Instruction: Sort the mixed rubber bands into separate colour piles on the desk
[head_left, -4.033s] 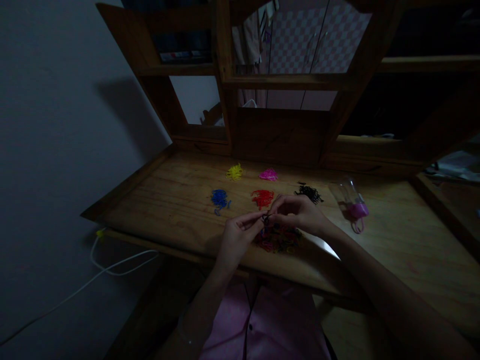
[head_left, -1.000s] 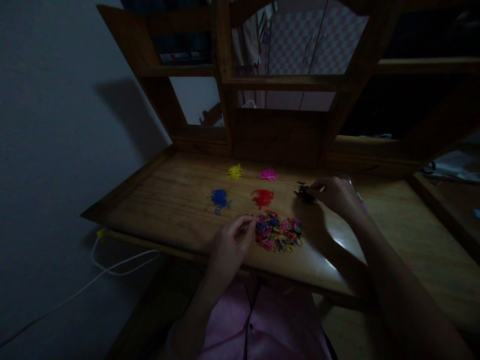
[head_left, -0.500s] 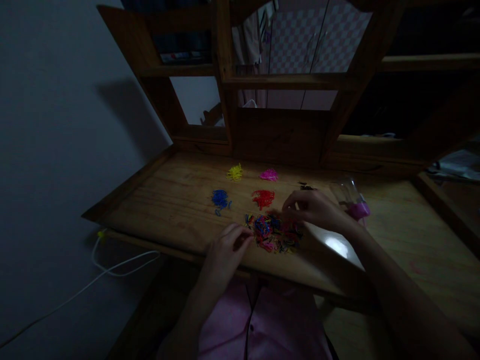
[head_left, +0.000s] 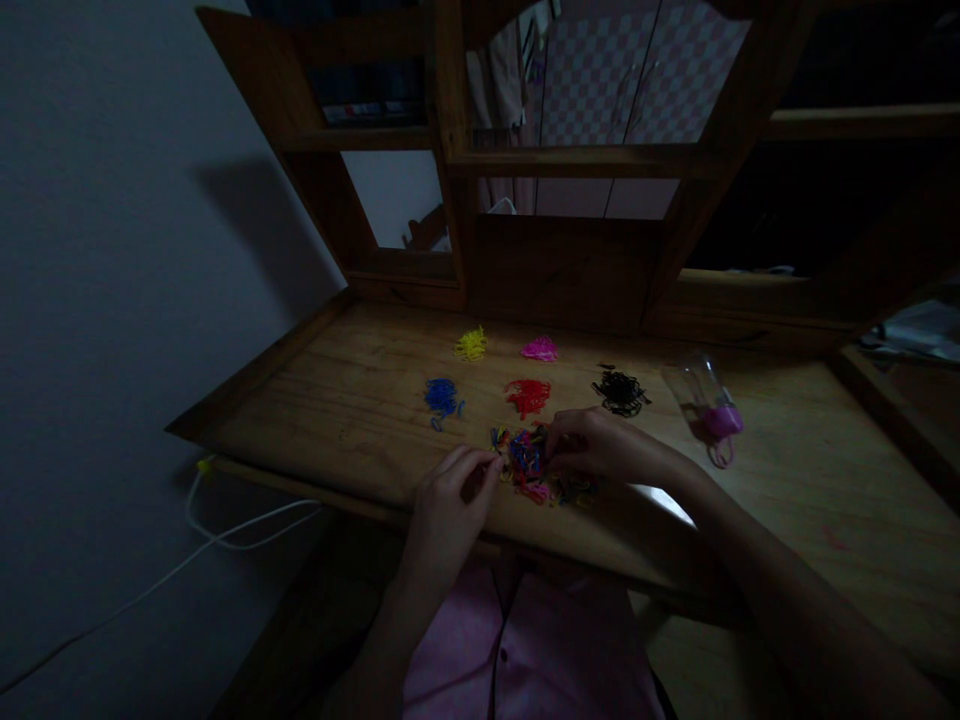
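Observation:
A mixed pile of small coloured rubber bands (head_left: 529, 460) lies near the desk's front edge. At its left rim, my left hand (head_left: 454, 492) has thumb and forefinger pinched together; whatever is between them is too small to make out. My right hand (head_left: 592, 442) reaches into the pile from the right with bent, closed fingers, its fingertips partly hidden among the bands. Beyond the mixed pile are single-colour heaps: red bands (head_left: 529, 396), blue bands (head_left: 441, 397), yellow bands (head_left: 471, 344), pink bands (head_left: 539, 348) and black bands (head_left: 621, 392).
A clear plastic container with a pink cap (head_left: 721, 420) lies on the right of the wooden desk (head_left: 337, 400). Wooden shelving (head_left: 570, 160) rises along the back. A white cable (head_left: 247, 535) hangs at the left beside the wall.
My right hand has moved left and nearer, from beside the black heap into the mixed pile, uncovering the black bands. My left hand has barely moved.

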